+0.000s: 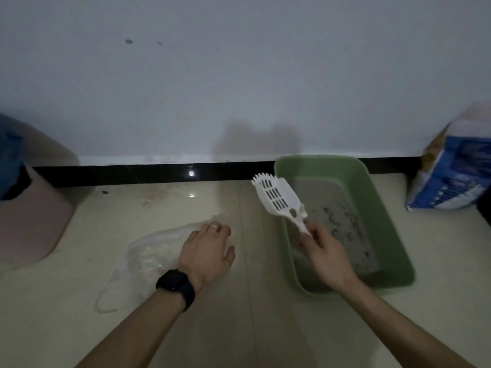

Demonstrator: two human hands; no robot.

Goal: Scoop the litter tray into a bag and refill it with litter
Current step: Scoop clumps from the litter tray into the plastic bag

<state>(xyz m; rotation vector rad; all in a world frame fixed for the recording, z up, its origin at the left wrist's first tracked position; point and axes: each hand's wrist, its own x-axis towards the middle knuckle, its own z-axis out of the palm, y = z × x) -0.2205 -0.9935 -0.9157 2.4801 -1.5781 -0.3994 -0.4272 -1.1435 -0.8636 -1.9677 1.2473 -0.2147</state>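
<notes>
A green litter tray (390,235) sits on the tiled floor right of centre, holding grey litter (342,219) with dark clumps. My right hand (322,248) grips the handle of a white slotted scoop (276,196), whose head is raised over the tray's left rim and looks empty. A thin clear plastic bag (148,256) lies flat on the floor to the left. My left hand (208,251), with a ring and a black wristwatch, rests on the bag's right edge with fingers curled at it.
A blue and white litter bag (451,176) stands at the far right against the wall. A pink bin (29,221) with a blue liner stands at the far left. A black skirting strip (159,172) runs along the wall behind.
</notes>
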